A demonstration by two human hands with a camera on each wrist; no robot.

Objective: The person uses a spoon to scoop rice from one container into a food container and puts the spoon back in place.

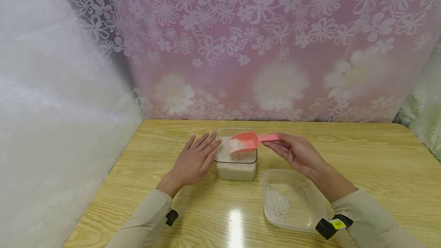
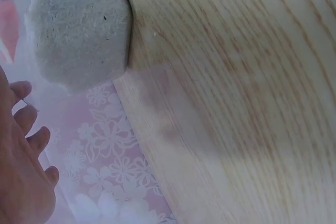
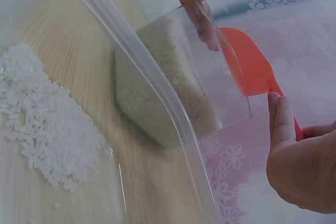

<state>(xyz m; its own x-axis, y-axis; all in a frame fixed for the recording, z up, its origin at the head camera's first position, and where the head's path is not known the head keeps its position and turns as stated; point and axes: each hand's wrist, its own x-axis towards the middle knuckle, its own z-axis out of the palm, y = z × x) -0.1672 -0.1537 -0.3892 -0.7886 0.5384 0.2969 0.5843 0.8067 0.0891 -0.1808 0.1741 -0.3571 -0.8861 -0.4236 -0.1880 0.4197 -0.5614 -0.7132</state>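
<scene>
A pink scoop [image 1: 249, 141] with white rice in its bowl is held over a clear square container [image 1: 236, 171] of rice. My right hand [image 1: 299, 154] pinches the scoop's handle between thumb and fingers. Fingers spread fairly straight, my left hand [image 1: 194, 160] touches the left rim of that container. In the right wrist view the scoop [image 3: 247, 61] shows orange-red at the container's opening, and the rice [image 3: 173, 77] fills the lower part behind the clear wall. The left wrist view catches the left hand [image 2: 23, 161] beside the container.
A shallow clear plastic tub [image 1: 304, 202] stands nearer, under the right forearm, with a small heap of rice [image 1: 276, 204] at its left side. Both stand on a wood-grain table [image 1: 138, 202]. Behind the table's far edge hangs a pink floral curtain [image 1: 220, 68].
</scene>
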